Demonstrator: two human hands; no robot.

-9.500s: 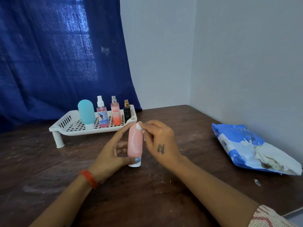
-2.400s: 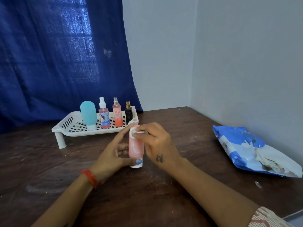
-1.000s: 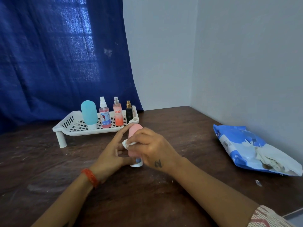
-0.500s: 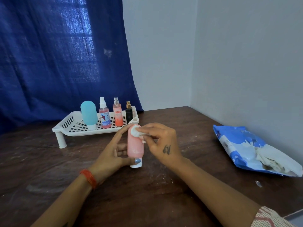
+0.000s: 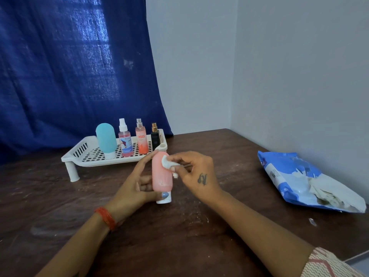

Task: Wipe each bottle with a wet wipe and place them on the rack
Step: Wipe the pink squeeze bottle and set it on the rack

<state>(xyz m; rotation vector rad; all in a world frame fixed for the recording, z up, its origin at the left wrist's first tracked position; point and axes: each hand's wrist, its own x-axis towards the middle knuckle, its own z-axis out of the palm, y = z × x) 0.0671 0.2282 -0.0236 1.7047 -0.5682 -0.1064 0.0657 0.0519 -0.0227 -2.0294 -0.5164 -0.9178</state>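
Note:
A pink squeeze bottle (image 5: 161,177) stands cap-down on the dark wooden table (image 5: 179,232). My left hand (image 5: 137,184) grips it from the left, thumb near the white cap. My right hand (image 5: 194,172) pinches a small white wet wipe (image 5: 166,163) against the bottle's upper right side. Behind them is the white perforated rack (image 5: 87,151), which holds a teal squeeze bottle (image 5: 106,141), a pink spray bottle (image 5: 124,141), an orange spray bottle (image 5: 141,139) and a small black perfume bottle (image 5: 154,136).
A blue and white wet wipe pack (image 5: 299,180) lies open at the table's right side, near the grey wall. A blue curtain (image 5: 69,66) hangs behind the rack. A small scrap (image 5: 312,221) lies near the table's front right edge.
My right hand has rubbed the wipe around the pink bottle's upper part, down its left side and back up to the top right. The bottle and my left hand stayed in place.

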